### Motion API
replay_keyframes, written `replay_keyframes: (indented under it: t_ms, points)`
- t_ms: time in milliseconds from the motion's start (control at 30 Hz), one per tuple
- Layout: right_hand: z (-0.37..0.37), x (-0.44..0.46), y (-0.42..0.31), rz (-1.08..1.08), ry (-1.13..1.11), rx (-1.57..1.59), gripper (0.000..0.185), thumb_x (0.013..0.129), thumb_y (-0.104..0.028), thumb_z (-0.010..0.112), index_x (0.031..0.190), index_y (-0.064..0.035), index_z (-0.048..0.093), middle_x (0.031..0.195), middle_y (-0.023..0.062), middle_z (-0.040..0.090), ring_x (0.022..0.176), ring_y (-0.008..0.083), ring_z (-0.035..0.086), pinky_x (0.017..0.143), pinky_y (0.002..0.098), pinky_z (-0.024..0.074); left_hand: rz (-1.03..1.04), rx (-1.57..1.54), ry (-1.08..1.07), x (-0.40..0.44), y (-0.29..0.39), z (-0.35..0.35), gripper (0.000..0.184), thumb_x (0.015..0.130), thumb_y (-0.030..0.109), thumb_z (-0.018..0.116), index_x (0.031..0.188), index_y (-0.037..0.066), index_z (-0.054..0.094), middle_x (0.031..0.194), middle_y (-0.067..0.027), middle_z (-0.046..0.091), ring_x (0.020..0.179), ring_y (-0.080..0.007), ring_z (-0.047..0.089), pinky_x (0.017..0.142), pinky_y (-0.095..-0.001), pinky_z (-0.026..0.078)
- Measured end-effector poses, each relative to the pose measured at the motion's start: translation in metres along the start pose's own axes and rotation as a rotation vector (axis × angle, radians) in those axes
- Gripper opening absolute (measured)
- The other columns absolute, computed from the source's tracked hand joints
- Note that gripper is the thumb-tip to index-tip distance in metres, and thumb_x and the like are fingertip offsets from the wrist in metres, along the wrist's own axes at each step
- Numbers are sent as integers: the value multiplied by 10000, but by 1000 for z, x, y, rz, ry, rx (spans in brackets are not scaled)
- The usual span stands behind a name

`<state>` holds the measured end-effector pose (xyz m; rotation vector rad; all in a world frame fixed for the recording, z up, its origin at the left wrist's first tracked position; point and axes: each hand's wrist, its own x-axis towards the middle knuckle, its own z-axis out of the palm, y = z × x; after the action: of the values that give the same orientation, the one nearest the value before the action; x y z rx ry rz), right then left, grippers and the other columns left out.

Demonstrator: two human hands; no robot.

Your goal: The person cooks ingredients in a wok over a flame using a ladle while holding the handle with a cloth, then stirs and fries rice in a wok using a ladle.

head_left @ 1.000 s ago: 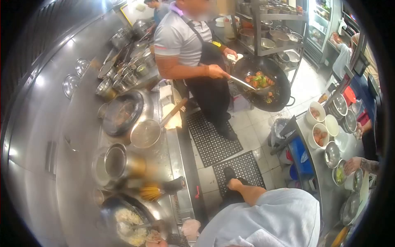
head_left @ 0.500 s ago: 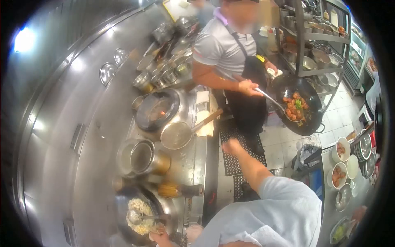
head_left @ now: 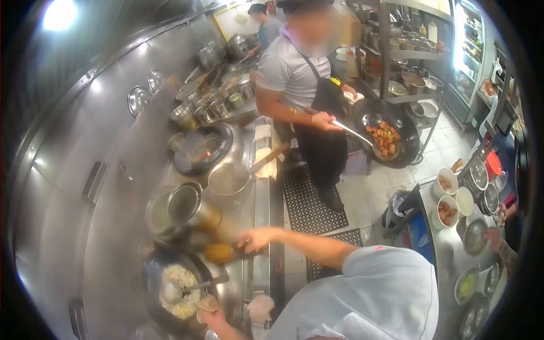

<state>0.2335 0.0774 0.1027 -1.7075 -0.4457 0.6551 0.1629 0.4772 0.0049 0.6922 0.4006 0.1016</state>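
My right hand (head_left: 255, 240) is closed at the dark handle of a bamboo wok brush (head_left: 219, 253), whose tan bristles look blurred. The brush lies between the steel pots and the wok. Down at the near rim of a dark wok (head_left: 152, 279), my left hand (head_left: 214, 317) grips a folded cloth (head_left: 208, 305). White rice with yellowish bits (head_left: 184, 309) fills the wok's middle. A ladle (head_left: 212, 283) rests in it with its bowl in the rice, and neither of my hands is on it.
Beyond the pots (head_left: 184, 204) sit a strainer (head_left: 228, 178) and another wok (head_left: 203, 148). A co-worker (head_left: 317, 107) holds a wok of browned food (head_left: 384, 139) and a ladle. Bowls (head_left: 447, 211) stand on the right counter, near another person's hand.
My right hand has swung left and down from over the floor to the brush handle. My left hand stays at the wok rim. The camera view has shifted.
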Motion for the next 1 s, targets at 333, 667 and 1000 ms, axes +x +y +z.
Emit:
replay_keyframes:
  t_ms: [333, 667, 1000]
  points:
    - [184, 94, 3, -693, -203, 74, 774, 675, -61, 664, 1374, -79, 332, 1432, 144, 295, 1329, 268, 267, 1087, 379, 240, 213, 471, -150, 1, 12, 4, 192, 900, 203, 415, 953, 60, 530, 872, -62, 565, 767, -206, 559, 618, -321, 482]
    - [173, 124, -103, -1025, -206, -444, 194, 716, -165, 733, 842, -96, 603, 1268, 77, 527, 1299, 368, 301, 1044, 488, 281, 423, 503, -18, -28, -9, -19, 246, 908, 209, 419, 896, 27, 583, 838, -122, 615, 778, -256, 616, 683, -364, 507]
    - [157, 242, -268, -485, -110, 503, 145, 808, -129, 591, 899, -17, 609, 542, -13, 454, 417, 86, 397, 397, 260, 336, 207, -464, 38, -69, -17, 72, 172, 906, 108, 389, 800, 39, 505, 662, -86, 517, 540, -198, 489, 462, -325, 404]
